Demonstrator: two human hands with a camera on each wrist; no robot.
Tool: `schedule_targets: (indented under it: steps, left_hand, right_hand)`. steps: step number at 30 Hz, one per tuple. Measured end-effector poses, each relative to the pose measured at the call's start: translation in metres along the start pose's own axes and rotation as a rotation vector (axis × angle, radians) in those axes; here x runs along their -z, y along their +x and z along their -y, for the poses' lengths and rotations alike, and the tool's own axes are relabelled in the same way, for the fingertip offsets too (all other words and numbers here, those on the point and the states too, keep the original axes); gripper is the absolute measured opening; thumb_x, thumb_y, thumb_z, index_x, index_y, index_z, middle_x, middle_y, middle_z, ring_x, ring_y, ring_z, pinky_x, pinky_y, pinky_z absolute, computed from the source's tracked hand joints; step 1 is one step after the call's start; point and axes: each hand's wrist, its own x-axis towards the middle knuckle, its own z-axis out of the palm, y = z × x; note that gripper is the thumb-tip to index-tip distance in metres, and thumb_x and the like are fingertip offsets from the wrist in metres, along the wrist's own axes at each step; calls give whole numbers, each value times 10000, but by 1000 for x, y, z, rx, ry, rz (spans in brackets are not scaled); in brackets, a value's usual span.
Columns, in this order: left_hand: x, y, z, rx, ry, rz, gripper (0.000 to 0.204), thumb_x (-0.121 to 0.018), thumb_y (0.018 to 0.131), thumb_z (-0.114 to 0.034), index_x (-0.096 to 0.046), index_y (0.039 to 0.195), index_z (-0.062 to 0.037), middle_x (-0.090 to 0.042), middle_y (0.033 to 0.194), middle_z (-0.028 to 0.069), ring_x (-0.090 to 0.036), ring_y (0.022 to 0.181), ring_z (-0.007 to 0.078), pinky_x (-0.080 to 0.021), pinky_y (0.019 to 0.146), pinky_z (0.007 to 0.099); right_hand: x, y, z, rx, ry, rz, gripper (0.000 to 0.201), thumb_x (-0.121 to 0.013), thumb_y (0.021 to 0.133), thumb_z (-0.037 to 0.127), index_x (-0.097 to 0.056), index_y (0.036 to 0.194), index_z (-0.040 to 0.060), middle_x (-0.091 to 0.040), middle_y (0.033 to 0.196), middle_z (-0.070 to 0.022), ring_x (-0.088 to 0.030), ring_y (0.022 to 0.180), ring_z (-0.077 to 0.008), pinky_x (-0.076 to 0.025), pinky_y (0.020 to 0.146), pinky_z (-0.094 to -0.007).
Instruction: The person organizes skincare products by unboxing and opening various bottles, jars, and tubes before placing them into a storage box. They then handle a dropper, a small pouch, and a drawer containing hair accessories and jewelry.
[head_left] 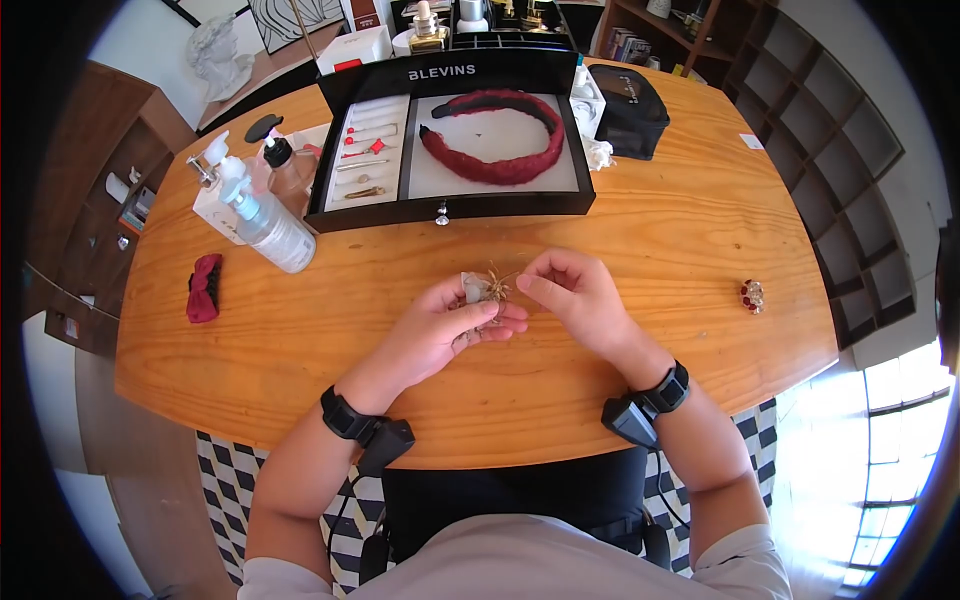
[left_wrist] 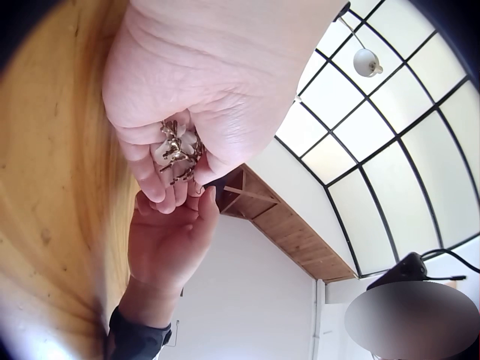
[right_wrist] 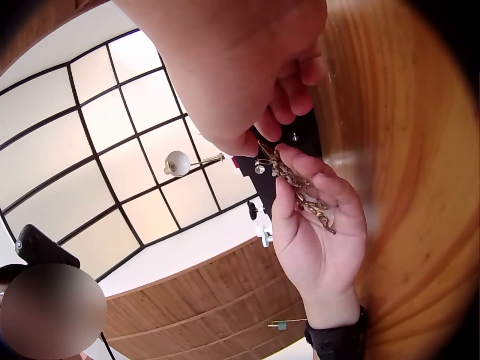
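Low over the middle of the table, my left hand (head_left: 450, 325) holds a gold-coloured, twig-like ornament (head_left: 497, 288) with a pale translucent piece (head_left: 474, 289). The thumb lies across it and the fingers curl beneath. In the left wrist view, the gold sprigs (left_wrist: 180, 154) sit in the hollow of that hand. My right hand (head_left: 585, 300) is just to the right, thumb and index finger pinching a thin gold strand at the ornament's edge. The right wrist view shows the gold branches (right_wrist: 306, 201) between the left thumb and fingers, below the right fingertips.
Beyond the hands stands an open black jewellery box (head_left: 450, 211) with a dark red headband (head_left: 500, 172) and several small pieces in its padded slots. Pump bottles (head_left: 275, 232) stand left of it, a black pouch (head_left: 628, 110) right. A red bow (head_left: 204, 290) and a jewelled piece (head_left: 752, 296) lie at the sides.
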Motion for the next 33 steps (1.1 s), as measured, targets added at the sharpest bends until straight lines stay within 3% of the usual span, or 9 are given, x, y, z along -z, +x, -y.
schedule_targets:
  steps: [10,16,22,33]
  left_hand:
    - [2,2,2,-6,12,-15,235,-530,1053,-167,-562,1205,10,-678,1179,193,-676,1109,271,-545,953,351]
    - [3,3,4,8,14,-23,238,-521,1058,-172,-540,1212,9,-661,1185,211,-670,1118,310,-546,959,377]
    - [2,3,4,19,23,-22,244,-518,1059,-167,-533,1231,6,-661,1187,212,-669,1119,310,-544,962,377]
    - [4,4,6,14,0,-17,254,-520,1057,-167,-525,1249,-1,-660,1190,213,-667,1126,311,-544,961,377]
  right_hand:
    - [-2,0,0,39,-41,-15,116,-715,925,111,-698,907,-2,-662,768,14,-558,693,-31,-468,612,-218]
    - [-4,-4,9,167,-272,-92,90,-721,897,82,-711,896,-7,-648,782,-36,-567,677,-77,-478,613,-247]
    - [-5,-4,9,231,-292,-113,77,-732,877,65,-713,880,-10,-643,807,-65,-584,680,-115,-480,615,-264]
    - [-5,-2,7,201,-285,-146,90,-742,874,70,-713,868,-16,-636,792,-64,-577,675,-119,-475,610,-269]
